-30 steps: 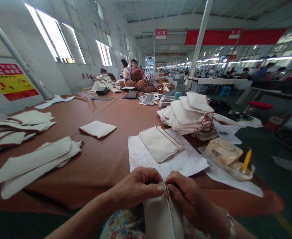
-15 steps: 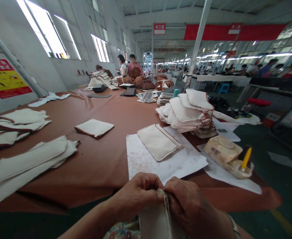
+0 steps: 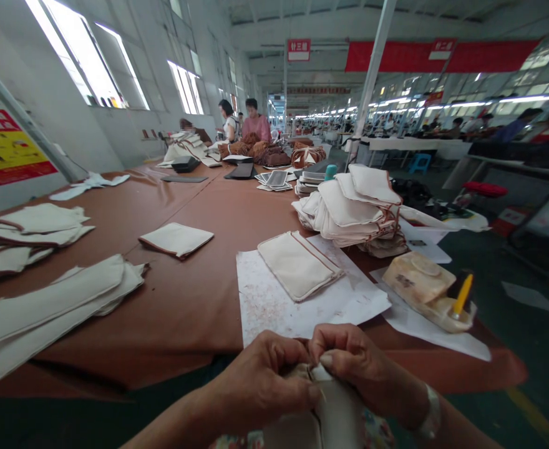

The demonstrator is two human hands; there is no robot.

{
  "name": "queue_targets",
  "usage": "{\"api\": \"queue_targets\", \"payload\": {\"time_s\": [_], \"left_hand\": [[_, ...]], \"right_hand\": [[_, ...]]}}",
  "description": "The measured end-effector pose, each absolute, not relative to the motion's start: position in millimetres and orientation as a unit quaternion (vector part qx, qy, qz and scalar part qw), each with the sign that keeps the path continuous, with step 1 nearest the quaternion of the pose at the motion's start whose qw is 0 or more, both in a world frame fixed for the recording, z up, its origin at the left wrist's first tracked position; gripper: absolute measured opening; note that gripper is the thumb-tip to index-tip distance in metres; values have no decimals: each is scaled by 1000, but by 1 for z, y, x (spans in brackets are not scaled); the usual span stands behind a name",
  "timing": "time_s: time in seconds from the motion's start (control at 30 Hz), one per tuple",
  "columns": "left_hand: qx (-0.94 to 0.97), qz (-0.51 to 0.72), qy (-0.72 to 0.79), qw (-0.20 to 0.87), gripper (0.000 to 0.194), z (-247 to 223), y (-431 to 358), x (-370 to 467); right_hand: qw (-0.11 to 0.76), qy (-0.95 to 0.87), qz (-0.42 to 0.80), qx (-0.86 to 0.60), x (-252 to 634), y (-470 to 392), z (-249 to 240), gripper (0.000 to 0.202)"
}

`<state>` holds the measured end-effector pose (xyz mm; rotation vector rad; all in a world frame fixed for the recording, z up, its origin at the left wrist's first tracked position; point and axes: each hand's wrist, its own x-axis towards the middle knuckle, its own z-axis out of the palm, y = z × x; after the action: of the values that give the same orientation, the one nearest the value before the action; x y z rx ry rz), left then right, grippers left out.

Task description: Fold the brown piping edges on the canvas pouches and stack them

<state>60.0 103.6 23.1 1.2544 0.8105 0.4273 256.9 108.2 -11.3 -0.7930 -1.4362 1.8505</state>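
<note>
Close to my body, below the table's front edge, a cream fabric piece point(image 3: 341, 415) with a dark seam hangs from both hands. My left hand point(image 3: 269, 380) is closed on its upper left part, thumb across the front. At the top right edge my right hand point(image 3: 359, 362) pinches the fabric between thumb and bent fingers. The two hands nearly touch. Beyond them, a cream pouch with brown edging point(image 3: 297, 265) lies on a white paper sheet point(image 3: 265, 312) sprinkled with brown bits.
Cream pieces are stacked at the right point(image 3: 354, 206) and left point(image 3: 59, 305) of the brown table point(image 3: 185, 312). One square piece point(image 3: 177, 240) lies mid-left. A plastic container point(image 3: 419, 280) with a yellow-handled tool point(image 3: 463, 295) sits front right. People stand at the far end.
My right hand has turned and risen slightly, its thumb now showing on the fabric's top edge. My left thumb has moved lower across the piece, and more of the fabric's right side shows.
</note>
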Motion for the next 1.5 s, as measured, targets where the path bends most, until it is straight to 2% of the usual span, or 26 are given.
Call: {"api": "queue_targets", "payload": {"time_s": [0.07, 0.2, 0.33, 0.5, 0.67, 0.8, 0.9, 1.0, 1.1, 1.2, 1.33, 1.5], "left_hand": [[569, 192, 392, 696, 5, 21, 103, 61], [529, 209, 424, 705, 12, 16, 104, 62], [536, 210, 417, 703, 11, 18, 104, 62], [595, 225, 398, 661, 8, 21, 101, 66], [621, 205, 405, 639, 8, 23, 97, 68], [629, 201, 382, 647, 11, 26, 93, 72], [623, 203, 352, 669, 18, 24, 91, 76], [626, 198, 374, 655, 16, 20, 91, 77], [628, 165, 412, 639, 6, 19, 91, 74], [616, 162, 414, 651, 4, 22, 91, 69], [566, 185, 382, 706, 8, 21, 92, 64], [504, 209, 389, 742, 19, 15, 95, 60]], "right_hand": [[322, -591, 668, -318, 257, 104, -9, 17], [341, -739, 449, -368, 262, 95, 3, 11], [365, -828, 316, -287, 266, 89, 10, 17], [318, -899, 151, -260, 264, 87, 11, 18], [239, -934, 97, -248, 262, 85, 18, 17], [247, -933, 58, -254, 259, 82, 23, 18], [274, -898, 150, -311, 256, 80, 26, 13], [285, -800, 357, -388, 253, 83, 21, 9], [295, -672, 559, -386, 251, 88, 10, 19], [305, -545, 694, -359, 251, 92, 3, 31], [282, -531, 713, -360, 257, 94, 10, 32], [302, -673, 565, -369, 268, 91, 18, 29]]}}
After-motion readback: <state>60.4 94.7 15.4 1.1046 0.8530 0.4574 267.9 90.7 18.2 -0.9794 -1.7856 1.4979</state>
